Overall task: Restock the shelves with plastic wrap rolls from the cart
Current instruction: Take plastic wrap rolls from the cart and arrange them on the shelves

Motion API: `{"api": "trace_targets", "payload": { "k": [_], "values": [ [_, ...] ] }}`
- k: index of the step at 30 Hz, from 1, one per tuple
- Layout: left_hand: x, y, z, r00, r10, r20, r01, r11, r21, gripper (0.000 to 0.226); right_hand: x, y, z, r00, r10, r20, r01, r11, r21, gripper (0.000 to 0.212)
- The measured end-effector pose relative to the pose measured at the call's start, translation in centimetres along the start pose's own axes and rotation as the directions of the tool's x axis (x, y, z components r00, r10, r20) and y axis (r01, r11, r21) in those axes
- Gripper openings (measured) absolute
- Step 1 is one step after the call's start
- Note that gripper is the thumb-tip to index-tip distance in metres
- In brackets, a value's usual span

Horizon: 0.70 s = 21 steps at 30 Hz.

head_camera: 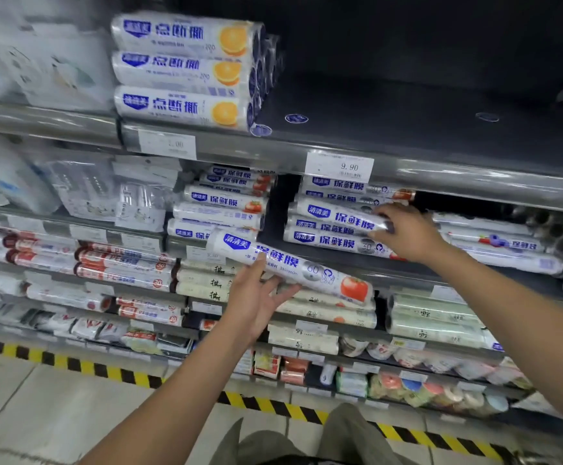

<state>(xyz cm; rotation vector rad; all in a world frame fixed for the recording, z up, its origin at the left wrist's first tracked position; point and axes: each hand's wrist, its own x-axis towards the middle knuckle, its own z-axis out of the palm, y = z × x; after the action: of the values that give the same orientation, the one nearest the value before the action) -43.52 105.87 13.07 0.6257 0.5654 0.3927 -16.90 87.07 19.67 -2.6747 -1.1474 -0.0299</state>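
Two rolls are in play. The left hand (256, 297) holds a loose roll (293, 266) in front of the middle shelf (390, 275), fingers spread beneath and thumb over it. Its long axis slants from upper left down to lower right. The right hand (404, 233) grips the end of a stacked roll (337, 218). Squaring that stack first, then levelling the loose roll to match, should seat it well.
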Motion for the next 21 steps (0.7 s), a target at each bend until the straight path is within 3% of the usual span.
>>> {"api": "trace_targets", "payload": {
  "k": [6,10,16,21],
  "values": [
    [3.3,-2.6,1.0,0.999,0.051,0.013,-0.050,0.994,-0.102,0.049,5.4,2.2,1.9,0.999,0.008,-0.039,-0.005,0.998,0.058,0.057],
    [5.0,-3.9,1.2,0.996,0.079,0.033,-0.074,0.990,-0.121,0.054,8.3,3.4,3.7,0.995,-0.017,-0.094,0.026,0.995,0.097,0.051],
    [6.3,-4.8,1.6,0.994,0.092,0.066,-0.084,0.989,-0.124,0.045,11.5,4.4,5.2,0.997,-0.017,-0.073,0.031,0.980,0.195,0.047],
    [6.8,-4.9,1.8,0.993,0.098,0.063,-0.089,0.987,-0.132,0.036,13.3,5.0,5.6,0.998,-0.017,-0.061,0.028,0.984,0.176,0.049]
  ]
}}
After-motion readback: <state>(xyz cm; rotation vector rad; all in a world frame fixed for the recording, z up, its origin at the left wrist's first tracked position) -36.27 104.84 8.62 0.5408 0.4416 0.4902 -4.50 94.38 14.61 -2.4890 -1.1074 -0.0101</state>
